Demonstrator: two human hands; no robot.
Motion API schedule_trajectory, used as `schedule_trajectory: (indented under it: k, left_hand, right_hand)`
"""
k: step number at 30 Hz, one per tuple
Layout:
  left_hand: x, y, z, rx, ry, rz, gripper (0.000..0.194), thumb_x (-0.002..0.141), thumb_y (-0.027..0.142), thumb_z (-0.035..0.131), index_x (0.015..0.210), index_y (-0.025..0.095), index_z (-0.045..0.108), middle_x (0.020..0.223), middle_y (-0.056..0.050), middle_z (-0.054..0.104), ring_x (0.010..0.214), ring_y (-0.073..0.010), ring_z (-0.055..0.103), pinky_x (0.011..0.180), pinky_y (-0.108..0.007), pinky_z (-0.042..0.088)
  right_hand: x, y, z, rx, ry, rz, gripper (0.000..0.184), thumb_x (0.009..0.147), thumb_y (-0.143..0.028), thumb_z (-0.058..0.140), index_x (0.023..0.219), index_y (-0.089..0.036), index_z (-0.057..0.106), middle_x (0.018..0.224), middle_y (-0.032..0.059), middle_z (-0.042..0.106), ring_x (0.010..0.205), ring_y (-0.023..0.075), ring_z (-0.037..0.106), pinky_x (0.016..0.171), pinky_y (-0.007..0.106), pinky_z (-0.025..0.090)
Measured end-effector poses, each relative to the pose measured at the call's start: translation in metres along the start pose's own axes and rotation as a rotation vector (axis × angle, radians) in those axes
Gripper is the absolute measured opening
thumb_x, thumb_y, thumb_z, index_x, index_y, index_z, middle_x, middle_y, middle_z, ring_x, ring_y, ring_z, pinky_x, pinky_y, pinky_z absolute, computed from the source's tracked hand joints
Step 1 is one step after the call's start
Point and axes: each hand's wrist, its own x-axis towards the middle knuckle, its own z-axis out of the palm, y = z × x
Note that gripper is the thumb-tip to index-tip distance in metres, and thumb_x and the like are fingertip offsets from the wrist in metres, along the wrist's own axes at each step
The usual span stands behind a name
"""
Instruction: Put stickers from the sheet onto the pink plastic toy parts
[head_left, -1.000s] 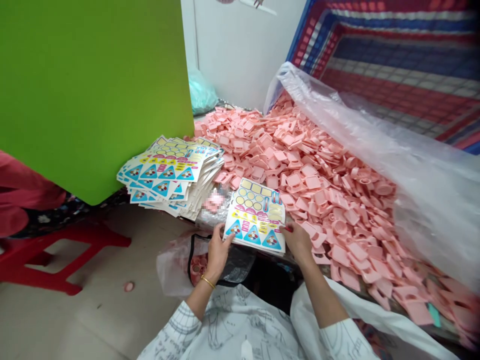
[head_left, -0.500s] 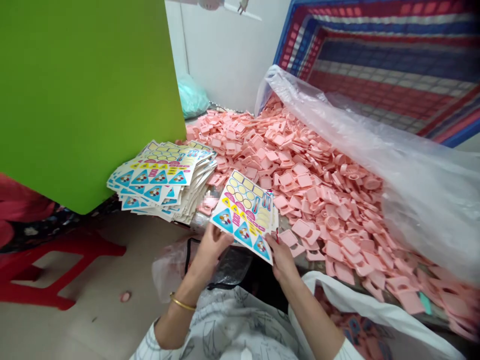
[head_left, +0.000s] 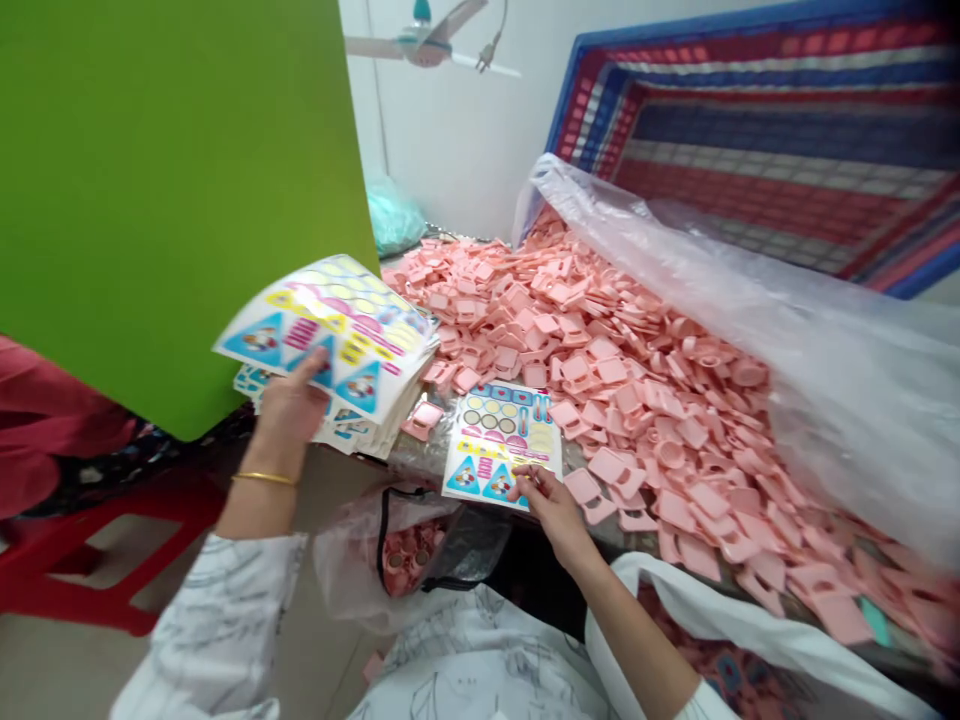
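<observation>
1. My left hand (head_left: 289, 405) is closed on a curved sticker sheet (head_left: 322, 335), with my thumb across its printed face, and holds it up above the pile. A gold bangle (head_left: 262, 478) circles that wrist.
2. The fingertips (head_left: 525, 480) of my right hand (head_left: 553, 510) meet at the lower edge of a second sticker sheet (head_left: 502, 445), which lies flat on the table (head_left: 420, 455). I can't tell whether they are pinching it or only touching it.
3. Just below my hands, past my patterned white sleeve (head_left: 217, 620), a plastic bag (head_left: 345, 560) with black handles sits against the table edge, with pink pieces inside.
4. Just beyond my left hand, a stack of sticker sheets (head_left: 349, 435) lies partly under the raised sheet, beside a green board (head_left: 150, 200). A loose pink plastic piece (head_left: 422, 418) rests between the stack and the flat sheet.
5. Past the flat sheet, a heap of pink plastic pieces (head_left: 615, 400) spreads across the table, with clear plastic sheeting (head_left: 847, 390) draped along its right side.
6. Farther off, a red stool (head_left: 90, 545) stands at the left, a teal bag (head_left: 394, 215) rests against a white wall (head_left: 450, 130), and a red-and-blue woven mat (head_left: 750, 130) rises at the right.
</observation>
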Motion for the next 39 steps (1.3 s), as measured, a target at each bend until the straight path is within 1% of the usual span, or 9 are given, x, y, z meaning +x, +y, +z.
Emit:
schedule_trajectory:
  k: [2,4,9,14,21,25,28,32,39]
  left_hand:
    - [0.034,-0.005,-0.022,-0.085,0.004,-0.002,0.041,0.082,0.016,0.064,0.122,0.016,0.056,0.134,-0.003,0.063,0.126,-0.017,0.054,0.109,-0.043,0.045]
    - [0.056,-0.018,-0.044,-0.035,0.162,-0.192,0.036,0.08,0.012,0.067,0.113,0.021,0.057,0.128,-0.001,0.066,0.124,-0.018,0.056,0.107,-0.042,0.046]
    - [0.055,-0.034,-0.069,0.042,0.336,-0.284,0.028,0.092,0.036,0.056,0.113,0.019,0.05,0.114,-0.001,0.065,0.119,-0.0238,0.057,0.107,-0.054,0.041]
    - [-0.009,-0.04,-0.057,0.102,0.333,-0.219,0.026,0.089,0.031,0.055,0.111,0.022,0.047,0.103,-0.001,0.062,0.105,-0.0224,0.063,0.1,-0.052,0.048]
    - [-0.13,-0.11,-0.041,0.256,0.398,-0.289,0.047,0.072,0.025,0.071,0.115,0.025,0.05,0.123,-0.007,0.059,0.126,-0.0222,0.053,0.111,-0.048,0.038]
    - [-0.168,-0.126,-0.021,0.212,0.2,-0.355,0.04,0.075,0.038,0.07,0.108,0.02,0.057,0.117,-0.011,0.066,0.115,-0.024,0.062,0.109,-0.048,0.04]
    - [-0.175,-0.118,0.011,0.083,-0.031,-0.485,0.043,0.079,0.045,0.069,0.11,0.018,0.059,0.11,-0.012,0.071,0.109,-0.0249,0.066,0.105,-0.047,0.044]
    - [-0.166,-0.108,0.06,-0.129,-0.281,-0.604,0.051,0.077,0.042,0.074,0.121,0.02,0.059,0.125,-0.013,0.067,0.118,-0.0274,0.062,0.102,-0.044,0.047]
    - [-0.172,-0.118,0.099,-0.374,-0.365,-0.67,0.049,0.074,0.042,0.076,0.115,0.018,0.066,0.119,-0.011,0.069,0.113,-0.0258,0.064,0.098,-0.038,0.048]
  right_hand:
    - [0.001,0.008,-0.012,-0.095,-0.003,-0.036,0.039,0.076,-0.057,0.064,0.089,-0.021,0.064,0.069,0.0009,0.069,0.066,0.0173,0.057,0.064,0.028,0.04]
    - [0.005,0.015,-0.028,-0.195,0.006,-0.045,0.034,0.076,-0.056,0.063,0.081,-0.022,0.064,0.067,0.0009,0.068,0.073,0.0204,0.061,0.072,0.031,0.043]
    - [0.029,0.005,-0.069,-0.687,0.169,-0.012,0.023,0.087,-0.04,0.055,0.094,-0.024,0.07,0.083,0.0026,0.072,0.08,0.0213,0.064,0.069,0.029,0.04]
    - [0.071,-0.006,-0.088,-1.342,0.267,-0.044,0.04,0.092,-0.016,0.046,0.129,-0.026,0.061,0.116,0.012,0.062,0.087,0.0209,0.061,0.068,0.029,0.037]
    - [0.101,-0.003,-0.097,-1.521,0.162,-0.165,0.03,0.096,-0.018,0.041,0.11,-0.017,0.068,0.103,0.0134,0.061,0.089,0.0219,0.058,0.07,0.03,0.035]
    - [0.086,-0.009,-0.093,-1.161,0.263,-0.284,0.021,0.089,-0.027,0.056,0.105,-0.019,0.067,0.108,0.01,0.061,0.094,0.0213,0.056,0.074,0.029,0.038]
    - [0.064,-0.02,-0.074,-0.36,0.32,-0.222,0.021,0.081,-0.039,0.063,0.089,-0.02,0.064,0.091,0.0034,0.063,0.073,0.0152,0.053,0.063,0.025,0.039]
    - [0.031,-0.04,-0.039,0.497,0.083,0.07,0.024,0.076,-0.045,0.065,0.077,-0.022,0.058,0.064,-0.0055,0.051,0.046,0.0075,0.028,0.045,0.022,0.03]
    - [-0.005,-0.025,0.019,0.731,0.008,0.164,0.026,0.068,-0.041,0.069,0.08,-0.022,0.059,0.061,-0.0066,0.049,0.046,0.0064,0.021,0.042,0.02,0.026]
